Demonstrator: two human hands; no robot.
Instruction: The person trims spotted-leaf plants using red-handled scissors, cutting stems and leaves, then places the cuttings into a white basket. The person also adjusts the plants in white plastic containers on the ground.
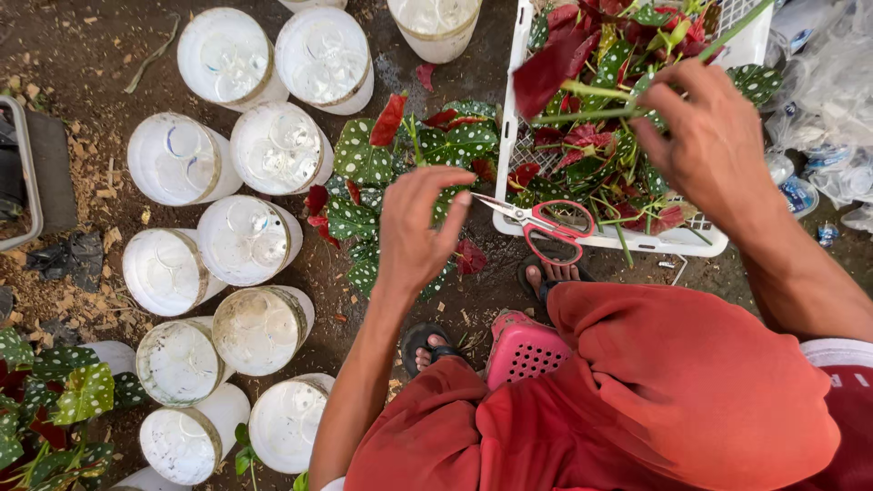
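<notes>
Right hand (714, 150) grips cutting (600, 111) (stem roughly horizontal), leaf pointing left.

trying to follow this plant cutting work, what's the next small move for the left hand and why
Probably close the left hand on the red-handled scissors: its fingertips sit just beside the blade tips, empty, while the right hand already holds a green stem over the white crate.

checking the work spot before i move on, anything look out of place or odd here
The red-handled scissors lie open on the rim of the white crate, blades jutting past the edge towards the left hand, so they look loosely perched. Loose spotted leaves are strewn on the wet ground beside the crate. The right hand holds a cut stem.
</notes>
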